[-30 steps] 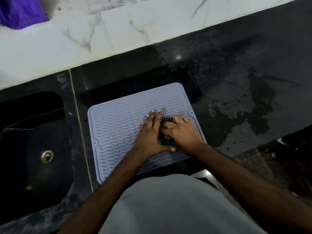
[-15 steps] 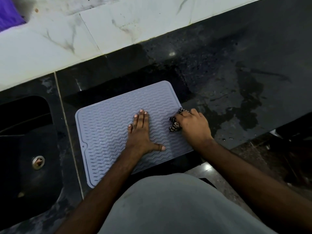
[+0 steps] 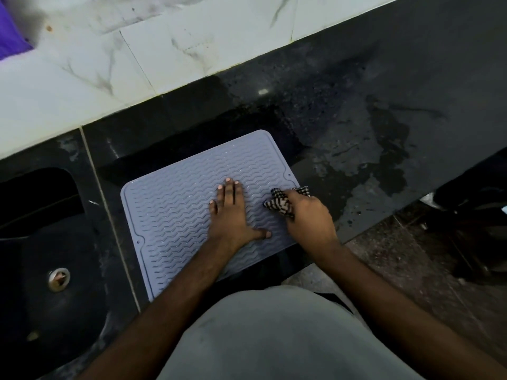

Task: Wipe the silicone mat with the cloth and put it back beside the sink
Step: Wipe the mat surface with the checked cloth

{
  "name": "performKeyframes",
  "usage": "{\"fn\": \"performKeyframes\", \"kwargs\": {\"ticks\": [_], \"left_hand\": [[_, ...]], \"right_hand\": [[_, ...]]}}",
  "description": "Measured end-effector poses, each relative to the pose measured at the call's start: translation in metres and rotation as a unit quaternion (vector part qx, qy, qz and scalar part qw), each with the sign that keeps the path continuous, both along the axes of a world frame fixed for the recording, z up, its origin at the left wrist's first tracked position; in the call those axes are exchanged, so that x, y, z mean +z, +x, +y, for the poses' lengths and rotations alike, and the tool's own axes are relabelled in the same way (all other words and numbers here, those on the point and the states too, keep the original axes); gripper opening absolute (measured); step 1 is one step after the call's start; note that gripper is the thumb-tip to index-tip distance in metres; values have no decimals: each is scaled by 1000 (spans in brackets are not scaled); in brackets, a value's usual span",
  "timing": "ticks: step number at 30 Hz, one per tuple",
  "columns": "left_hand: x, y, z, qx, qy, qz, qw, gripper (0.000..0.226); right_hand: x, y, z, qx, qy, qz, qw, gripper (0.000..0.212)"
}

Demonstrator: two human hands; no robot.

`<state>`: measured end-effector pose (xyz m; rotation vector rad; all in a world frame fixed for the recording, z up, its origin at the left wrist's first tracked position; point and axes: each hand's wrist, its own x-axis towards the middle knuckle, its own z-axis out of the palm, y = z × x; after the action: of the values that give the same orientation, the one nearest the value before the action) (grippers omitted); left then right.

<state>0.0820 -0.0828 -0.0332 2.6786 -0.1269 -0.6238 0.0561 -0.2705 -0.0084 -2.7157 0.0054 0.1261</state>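
Head view: dark wet counter (image 3: 356, 149), left hand (image 3: 230, 215) flat on mat (image 3: 170, 209), right hand (image 3: 307, 218) clutching cloth (image 3: 278, 202).

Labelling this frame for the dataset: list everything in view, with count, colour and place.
mat: 1, grey-blue with wavy ribs, flat on the counter just right of the sink
cloth: 1, dark-and-light checked, bunched at the mat's right edge
counter: 1, black stone, wet patches right of the mat
sink: 1, black, left side, metal drain in its floor
wall tiles: white marbled, behind the counter
purple thing: 1, top left corner, cannot tell what it is
floor: dark speckled, lower right
left hand: pressed flat on the mat, fingers straight
right hand: grips the cloth
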Motion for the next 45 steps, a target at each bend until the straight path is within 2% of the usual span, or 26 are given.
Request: {"fn": "performKeyframes", "kwargs": {"ticks": [3,8,11,15,17,22,25,30,35,40,43,45], "left_hand": [[1,-9,3,-35,10,-31,999,137],[1,-24,18,-78,-10,-55,995,126],[0,-26,23,-94,1,-62,994,129],[-9,-29,27,-98,16,-48,994,133],[-11,-28,28,-92,14,-48,995,134],[-14,-24,26,-74,-3,-41,996,139],[-16,-23,26,-61,-8,-46,997,138],[-19,-24,27,-60,-18,-58,996,123],[-12,-27,34,-74,-12,-50,996,139],[-7,-58,62,-48,46,-91,994,140],[-14,-65,70,-19,35,-79,996,140],[-16,-63,70,-4,25,-70,997,140]], "right_hand": [[10,1,-4,-64,153,-31,986,40],[16,1,-8,-129,217,-121,960,25],[6,5,-16,-131,196,-141,962,24],[-10,1,-9,-51,121,-62,989,31],[-15,-2,1,-27,68,-51,996,39],[-13,-7,23,-60,26,-67,996,37],[-16,-17,48,-35,31,-61,997,37],[-17,-26,70,4,56,-34,998,39],[-11,-22,55,-25,110,-57,992,43],[-13,-22,59,-35,87,-74,993,41],[-12,-25,66,-78,96,-81,989,39],[-11,-33,82,-66,102,-83,989,39]]}}
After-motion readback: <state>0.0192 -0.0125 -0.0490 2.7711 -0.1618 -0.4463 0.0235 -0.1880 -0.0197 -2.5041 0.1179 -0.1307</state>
